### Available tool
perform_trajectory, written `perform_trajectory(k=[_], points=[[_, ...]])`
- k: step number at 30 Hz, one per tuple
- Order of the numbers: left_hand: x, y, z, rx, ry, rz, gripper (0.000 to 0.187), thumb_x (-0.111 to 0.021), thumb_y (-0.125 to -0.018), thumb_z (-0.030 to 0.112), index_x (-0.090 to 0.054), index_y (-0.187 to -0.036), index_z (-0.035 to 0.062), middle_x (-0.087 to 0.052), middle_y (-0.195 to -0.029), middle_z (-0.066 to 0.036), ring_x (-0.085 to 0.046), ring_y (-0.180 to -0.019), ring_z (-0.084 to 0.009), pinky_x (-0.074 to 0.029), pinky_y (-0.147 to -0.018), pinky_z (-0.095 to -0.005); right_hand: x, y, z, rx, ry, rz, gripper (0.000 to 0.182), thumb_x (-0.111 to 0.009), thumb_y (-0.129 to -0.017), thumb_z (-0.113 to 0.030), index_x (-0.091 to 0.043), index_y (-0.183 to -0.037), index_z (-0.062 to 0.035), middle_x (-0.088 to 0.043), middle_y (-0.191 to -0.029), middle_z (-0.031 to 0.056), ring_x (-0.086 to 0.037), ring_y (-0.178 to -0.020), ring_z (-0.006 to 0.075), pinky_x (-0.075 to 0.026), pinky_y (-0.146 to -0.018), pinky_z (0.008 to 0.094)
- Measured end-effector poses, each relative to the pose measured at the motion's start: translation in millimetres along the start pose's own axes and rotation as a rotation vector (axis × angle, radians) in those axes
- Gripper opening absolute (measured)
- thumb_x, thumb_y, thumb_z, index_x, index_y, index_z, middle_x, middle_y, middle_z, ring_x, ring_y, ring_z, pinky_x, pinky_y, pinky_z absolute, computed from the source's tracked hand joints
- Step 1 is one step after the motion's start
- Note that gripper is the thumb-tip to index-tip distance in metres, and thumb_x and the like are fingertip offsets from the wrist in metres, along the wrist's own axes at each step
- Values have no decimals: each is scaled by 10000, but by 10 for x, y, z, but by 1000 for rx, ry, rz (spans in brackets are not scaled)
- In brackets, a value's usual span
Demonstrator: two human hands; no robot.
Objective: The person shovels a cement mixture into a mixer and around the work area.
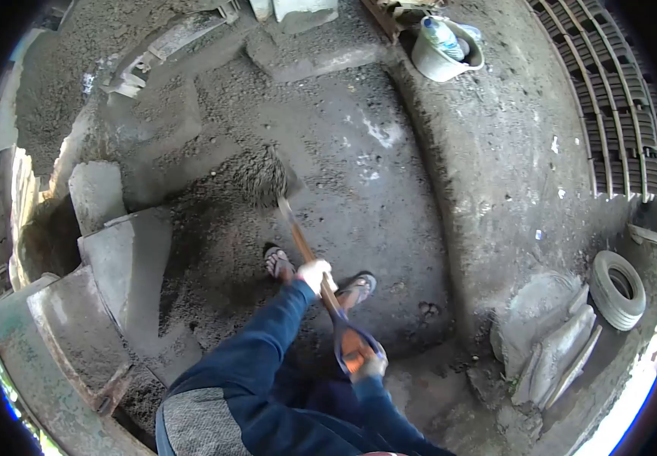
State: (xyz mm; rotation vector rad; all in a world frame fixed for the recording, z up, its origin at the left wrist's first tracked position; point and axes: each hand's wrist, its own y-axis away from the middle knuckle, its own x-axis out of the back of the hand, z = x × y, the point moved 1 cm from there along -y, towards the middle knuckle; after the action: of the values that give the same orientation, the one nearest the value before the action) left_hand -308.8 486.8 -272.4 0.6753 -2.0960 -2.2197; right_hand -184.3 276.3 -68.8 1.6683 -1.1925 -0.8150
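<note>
A long-handled shovel [303,242] slants across the middle of the head view. Its blade lies at the far end, mostly hidden under a heap of dark grey gritty mix [262,176]. My left hand [315,277] is closed around the wooden shaft partway down. At the near end, my right hand [370,363] is wrapped on the shovel's looped grip, which has an orange patch in it. Below the shaft, my sandalled feet [357,289] stand apart on the grey floor [389,228].
A raised ledge [488,228] runs along the right, carrying a white bucket [438,64] with plastic bottles. Farther right are stacked tiles [613,91], a tyre [619,291] and leaning slabs [556,353]. Broken concrete panels [127,258] border the left. Loose grey mix [146,38] covers the upper left.
</note>
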Motion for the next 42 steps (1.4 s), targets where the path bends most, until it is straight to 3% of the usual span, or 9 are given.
perform_trajectory(k=[4, 8, 9, 17, 20, 23, 34, 38, 42], points=[[300, 308, 1684, -260, -258, 138, 334, -707, -932, 364, -595, -862, 57, -572, -637, -98, -603, -550, -281, -590, -628, -466, -1750, -714, 799, -34, 22, -310, 107, -670, -905, -76, -634, -962, 6, -657, -833, 72, -663, -720, 263, -579, -682, 420], [536, 1365, 1991, -268, -240, 8, 403, -598, -996, 474, -623, -1053, 76, -658, -840, -94, -666, -707, -219, -576, -655, -356, -2944, -437, 1130, -200, -37, -350, 129, -684, -926, -135, -603, -887, -42, -579, -728, 59, -601, -612, 257, -553, -605, 451], [481, 1816, 2082, -585, -478, -4, 421, -565, -1011, 484, -616, -1085, 74, -662, -878, -92, -665, -729, -221, -574, -666, -358, -3155, -253, 1116, -235, -92, -322, 146, -686, -933, -151, -597, -874, -51, -566, -714, 59, -587, -593, 256, -548, -590, 454], [2313, 2048, 1866, -165, -22, 157, 374, -594, -996, 452, -542, -1091, 94, -677, -821, -122, -695, -703, -314, -604, -700, -488, -4904, -657, 1458, -159, -128, -236, 248, -707, -956, -238, -562, -798, -113, -539, -673, 30, -556, -575, 219, -488, -543, 370], [2822, 1924, 1401, -107, 13, 275, 361, -633, -974, 432, -543, -1089, 102, -675, -809, -119, -692, -682, -317, -602, -677, -501, -4135, -2416, 1922, -68, 147, -254, 274, -769, -898, -262, -564, -856, -86, -559, -716, 58, -584, -613, 248, -519, -581, 423], [2842, 1741, 1129, -60, 71, 336, 342, -647, -966, 410, -548, -1090, 107, -675, -811, -111, -690, -664, -310, -599, -648, -501, -3688, -2567, 1337, -70, 59, -338, 262, -770, -889, -241, -587, -953, -66, -585, -785, 73, -604, -672, 271, -541, -643, 430], [925, 214, 1287, -200, 39, 1, 671, -593, -919, 668, -563, -1175, 49, -667, -890, -153, -660, -698, -313, -592, -671, -499, -1432, -913, 699, 121, 232, -760, 124, -631, -975, -213, -555, -977, -115, -510, -843, 26, -547, -802, 194, -502, -779, 411], [314, -452, 1144, -130, 280, -11, 457, -710, -906, 504, -552, -1048, 99, -614, -804, -125, -626, -666, -315, -567, -617, -513, -515, -88, 263, 40, 96, -195, 195, -719, -887, -126, -621, -1032, -40, -634, -877, 48, -639, -757, 178, -570, -686, 369], [52, -362, -175, 10, 143, 54, 118, -662, -835, 59, -559, -887, 85, -557, -734, -114, -575, -601, -296, -552, -614, -566, 613, 325, -24, 255, 310, 288, 114, -723, -828, -39, -679, -931, -23, -660, -823, 82, -645, -695, 221, -558, -640, 375]])
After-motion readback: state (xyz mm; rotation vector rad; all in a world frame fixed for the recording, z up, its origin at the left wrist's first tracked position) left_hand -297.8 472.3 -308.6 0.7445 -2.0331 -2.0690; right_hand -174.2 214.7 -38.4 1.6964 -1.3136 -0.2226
